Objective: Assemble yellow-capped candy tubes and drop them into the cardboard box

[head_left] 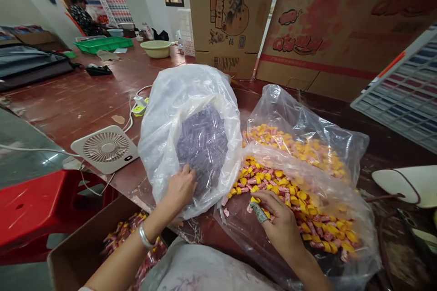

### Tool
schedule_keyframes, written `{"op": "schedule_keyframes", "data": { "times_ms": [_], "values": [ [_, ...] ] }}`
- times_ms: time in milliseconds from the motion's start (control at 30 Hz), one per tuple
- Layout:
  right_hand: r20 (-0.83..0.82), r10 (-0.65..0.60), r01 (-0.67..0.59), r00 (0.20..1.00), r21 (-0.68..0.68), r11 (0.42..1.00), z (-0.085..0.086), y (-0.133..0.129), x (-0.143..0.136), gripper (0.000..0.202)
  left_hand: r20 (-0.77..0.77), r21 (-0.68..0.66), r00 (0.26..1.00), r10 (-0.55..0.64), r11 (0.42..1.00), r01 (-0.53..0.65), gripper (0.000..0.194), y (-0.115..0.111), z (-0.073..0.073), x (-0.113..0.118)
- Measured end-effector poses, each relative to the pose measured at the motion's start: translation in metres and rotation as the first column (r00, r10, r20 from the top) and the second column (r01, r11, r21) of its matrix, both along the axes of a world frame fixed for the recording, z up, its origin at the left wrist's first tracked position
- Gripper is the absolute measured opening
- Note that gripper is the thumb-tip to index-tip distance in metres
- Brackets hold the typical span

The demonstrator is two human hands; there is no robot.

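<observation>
My left hand [180,187], with a silver bangle on the wrist, reaches into the mouth of a white plastic bag [160,113]. Its fingers are curled down against a mass of small, clear, purplish plastic pieces [203,141]; whatever they grip is hidden. On the right, my right hand [278,218] has grey wrapping around its thumb. Thumb and index finger close on a small yellow-capped piece [254,200]. Beside it, many pink-and-red patterned pieces with yellow caps [287,186] spill from a clear plastic bag [362,218] onto the reddish-brown table [99,95].
Left of the white bag stands a small fan [107,148] with a power strip [140,107] behind it. Below are a red stool [30,209] and a carton [78,241] of similar pieces. Large cartons [225,18] rise behind; a person [83,16] sits far left.
</observation>
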State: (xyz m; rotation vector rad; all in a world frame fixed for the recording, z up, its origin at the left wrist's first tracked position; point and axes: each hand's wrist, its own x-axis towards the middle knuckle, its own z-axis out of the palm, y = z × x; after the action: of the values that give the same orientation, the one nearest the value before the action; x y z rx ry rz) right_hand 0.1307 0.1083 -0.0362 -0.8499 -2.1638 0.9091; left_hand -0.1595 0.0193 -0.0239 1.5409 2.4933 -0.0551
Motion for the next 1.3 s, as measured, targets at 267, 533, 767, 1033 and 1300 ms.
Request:
{"op": "schedule_keyframes", "data": {
  "times_ms": [267,533,767,1033,1300],
  "values": [
    [-0.375,0.026,-0.080,0.927,-0.130,0.988,0.023,-0.007,-0.038,0.038,0.610,0.401,0.749,-0.258,0.916,-0.012,0.021,-0.028,0.014,0.030],
    [-0.094,0.255,-0.231,0.962,0.210,0.950,0.035,-0.011,-0.048,0.038,0.937,0.326,0.224,-0.270,0.904,-0.277,0.028,-0.020,0.021,0.065],
    [0.082,0.163,-0.182,0.983,0.459,0.869,0.014,-0.023,-0.046,0.058,0.936,0.034,-0.310,-0.167,0.919,-0.393,0.034,-0.015,0.002,0.091],
    [0.236,0.165,-0.238,0.958,0.328,0.914,0.013,0.001,-0.031,0.067,0.840,0.356,0.495,-0.223,0.915,-0.191,0.018,0.013,-0.006,0.066],
    [0.447,-0.182,0.057,0.876,0.278,0.959,-0.004,0.072,-0.018,0.045,0.001,0.301,0.931,-0.366,0.888,0.349,0.045,0.068,-0.006,-0.006]
  ]
}}
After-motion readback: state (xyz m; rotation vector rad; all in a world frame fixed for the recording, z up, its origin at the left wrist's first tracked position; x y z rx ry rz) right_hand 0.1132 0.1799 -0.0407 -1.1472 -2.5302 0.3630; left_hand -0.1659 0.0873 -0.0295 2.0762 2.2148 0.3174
